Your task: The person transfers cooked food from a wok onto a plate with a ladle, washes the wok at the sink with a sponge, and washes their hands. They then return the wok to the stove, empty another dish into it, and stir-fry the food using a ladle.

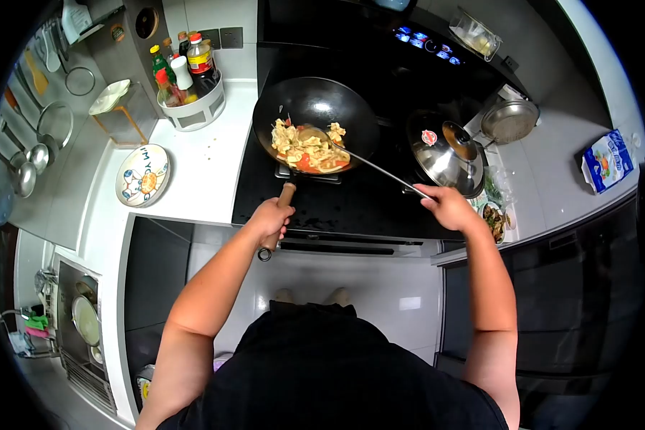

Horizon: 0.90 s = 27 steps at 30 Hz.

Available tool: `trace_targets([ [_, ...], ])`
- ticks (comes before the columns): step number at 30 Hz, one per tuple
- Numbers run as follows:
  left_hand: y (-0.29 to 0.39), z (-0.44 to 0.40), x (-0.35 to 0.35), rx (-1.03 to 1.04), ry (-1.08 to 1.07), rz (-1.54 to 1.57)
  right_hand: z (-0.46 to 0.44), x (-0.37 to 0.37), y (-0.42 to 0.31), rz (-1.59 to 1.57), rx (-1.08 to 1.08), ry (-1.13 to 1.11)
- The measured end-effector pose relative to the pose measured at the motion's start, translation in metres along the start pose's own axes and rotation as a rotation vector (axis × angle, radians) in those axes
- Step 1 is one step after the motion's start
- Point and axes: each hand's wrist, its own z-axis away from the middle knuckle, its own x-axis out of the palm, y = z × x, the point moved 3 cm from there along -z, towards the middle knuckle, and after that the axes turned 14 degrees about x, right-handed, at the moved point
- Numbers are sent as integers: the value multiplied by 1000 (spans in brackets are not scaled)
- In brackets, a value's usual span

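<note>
A black wok (279, 97) sits on the stove with scrambled egg and tomato (301, 149) in its lower part. My left hand (269, 218) is wrapped around its wooden handle (287, 193). In my right hand (450, 208) is the thin metal handle of a ladle (387, 172), which slants leftward into the wok. The ladle's head rests among the pieces of food, partly covered by them. To the right of the wok, near my right hand, stands a shiny domed lid (437, 161).
On the left counter are a patterned plate (130, 179) and a white rack (206, 106) of sauce bottles. Ladles and strainers hang at the far left, above a sink (68, 276). At right are a bowl of food (493, 218) and a blue-white packet (609, 161).
</note>
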Motion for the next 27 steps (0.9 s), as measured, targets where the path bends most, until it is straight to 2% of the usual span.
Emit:
trace_targets([
  [2, -2, -2, -1, -5, -5, 0, 11, -16, -2, 76, 33, -9],
  [5, -3, -4, 0, -6, -3, -26, 7, -11, 2, 79, -43, 30],
  [7, -4, -4, 1, -14, 8, -19, -17, 22, -2, 194, -56, 103],
  [9, -5, -7, 2, -8, 14, -27, -25, 39, -31, 332, 124, 183],
  [12, -11, -11, -2, 9, 19, -38, -56, 60, -27, 262, 50, 300],
  [15, -12, -11, -3, 8, 7, -44, -69, 69, -38, 185, 63, 384],
  [17, -13, -12, -2, 11, 14, -52, -80, 81, -50, 221, 26, 489],
  [20, -11, -10, -2, 2, 21, -34, -99, 105, -56, 238, -63, 500],
  [23, -8, -8, -2, 9, 9, -38, -90, 96, -40, 391, -146, 449],
  [24, -8, -8, -3, 10, 8, -39, -89, 88, -24, 417, -180, 485],
  [27, -10, -11, -7, 14, 3, -45, -36, 33, -18, 346, -147, 344],
])
